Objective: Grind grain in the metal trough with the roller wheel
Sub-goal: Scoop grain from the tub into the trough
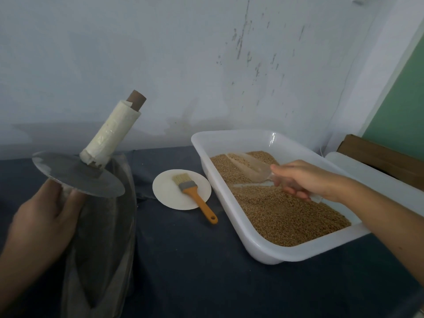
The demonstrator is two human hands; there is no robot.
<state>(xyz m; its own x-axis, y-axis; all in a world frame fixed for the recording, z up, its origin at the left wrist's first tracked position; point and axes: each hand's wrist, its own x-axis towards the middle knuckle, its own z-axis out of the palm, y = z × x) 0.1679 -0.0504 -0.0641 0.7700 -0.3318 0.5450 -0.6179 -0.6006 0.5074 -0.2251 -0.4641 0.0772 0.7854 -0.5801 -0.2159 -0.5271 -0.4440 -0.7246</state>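
Two hands are at work here, and neither has begun any grinding yet. Nearest the viewer, the left hand (43,216) grips the lower handle of the roller wheel (78,174), fingers curled up under the disc; how tightly they close cannot be told, since the disc hides them. The wheel is held tilted in the air, its upper handle (112,131) wrapped in pale tape and leaning toward the wall. Directly below and behind it lies the metal trough (110,226), a long dull boat shape on the dark cloth (183,260). No grain shows in the part of the trough that is visible, though much of it is blurred and partly hidden by the hand and wheel.

Farther back and to the right, the right hand (300,180) is closed round the handle of a clear scoop (250,166), whose bowl rests in the grain (282,214) and appears partly filled. The grain sits in a white tub (263,251), well apart from the trough. Between tub and trough a paper plate (167,196) carries a brush (195,193) with an orange handle, untouched.

Judged from this layout, the task is at its loading stage: the wheel is lifted clear, grain is being scooped, and the transfer to the trough, the lowering of the wheel and all the rolling remain to be done.
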